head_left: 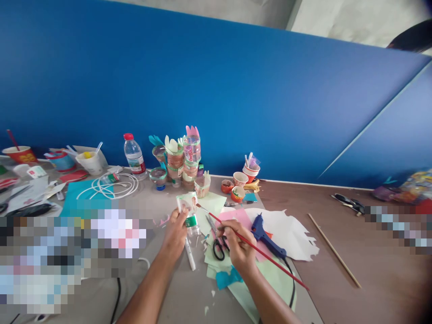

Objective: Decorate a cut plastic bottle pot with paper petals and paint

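My left hand grips a cut clear plastic bottle piece with a green label and a brownish smear near its upper edge. In my right hand is a long red paintbrush, held like a pen. Its bristle tip points at the bottle piece, close to the smear; whether it touches I cannot tell. Beneath the right hand lie black-handled scissors on pale green paper. A white marker rests on the table below the bottle piece.
A blue glue gun lies right of my hand on white paper. Small paint cups and decorated bottle cups stand behind. A water bottle and coiled white cable are left; a wooden stick lies right.
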The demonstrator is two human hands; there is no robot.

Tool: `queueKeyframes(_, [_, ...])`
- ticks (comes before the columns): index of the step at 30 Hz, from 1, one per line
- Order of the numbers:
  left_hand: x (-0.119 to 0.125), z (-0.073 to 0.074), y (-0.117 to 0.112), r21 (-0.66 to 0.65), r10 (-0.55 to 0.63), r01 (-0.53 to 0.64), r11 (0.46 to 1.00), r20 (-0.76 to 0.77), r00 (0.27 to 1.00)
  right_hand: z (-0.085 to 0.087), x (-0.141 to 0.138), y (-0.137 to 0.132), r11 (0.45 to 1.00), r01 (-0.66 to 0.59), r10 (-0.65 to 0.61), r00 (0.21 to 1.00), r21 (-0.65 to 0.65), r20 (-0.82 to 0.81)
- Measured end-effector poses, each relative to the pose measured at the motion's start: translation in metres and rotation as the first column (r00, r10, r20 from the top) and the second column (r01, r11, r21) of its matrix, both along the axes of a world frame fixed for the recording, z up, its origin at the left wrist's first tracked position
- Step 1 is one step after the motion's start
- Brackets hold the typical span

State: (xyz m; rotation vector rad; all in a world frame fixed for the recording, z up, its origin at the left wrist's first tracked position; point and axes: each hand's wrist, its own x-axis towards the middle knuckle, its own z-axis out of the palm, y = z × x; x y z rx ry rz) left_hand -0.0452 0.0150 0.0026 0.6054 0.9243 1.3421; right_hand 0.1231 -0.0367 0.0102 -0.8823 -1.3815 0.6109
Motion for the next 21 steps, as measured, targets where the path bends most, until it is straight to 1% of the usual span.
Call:
queueKeyframes(3, [0.0032,0.0047,-0.0017,0.028,0.012,-0.011,1.000,-0.009,1.000,0.0030,-0.0019,0.0006,1.000,-0.015,0.015,0.999,-0.007,0.037])
queueKeyframes(6, [0.0033,0.0047,-0.0002,0.031,0.030,-0.030,0.999,-0.002,1.000,0.0049,-0.0025,-0.0003,0.998,-0.036,0.039,0.996,-0.046,0.077])
queueKeyframes(11, [0.0012,0.0043,0.0020,0.027,0.030,-0.033,0.999,0.077,0.997,0.0018,0.0004,-0.0013,0.997,0.004,0.002,0.998,-0.081,0.070])
queueKeyframes(14, [0.0018,0.0059,0.0012,0.020,0.002,-0.003,1.000,0.072,0.997,0.0013,0.0013,-0.0014,0.998,-0.026,0.029,0.998,-0.062,0.054])
queueKeyframes(17, [0.0019,0.0061,0.0010,0.016,-0.021,0.019,1.000,0.084,0.996,0.0028,0.0006,-0.0012,0.999,-0.047,0.050,0.992,-0.023,0.120])
queueKeyframes(19, [0.0010,0.0055,0.0013,0.010,-0.031,0.030,0.999,0.102,0.994,0.0033,0.0004,-0.0006,1.000,-0.023,0.024,0.986,-0.011,0.162])
queueKeyframes(21, [0.0000,0.0046,0.0016,0.003,-0.039,0.039,0.999,0.112,0.993,0.0033,0.0008,0.0000,1.000,0.018,-0.016,0.986,-0.009,0.164])
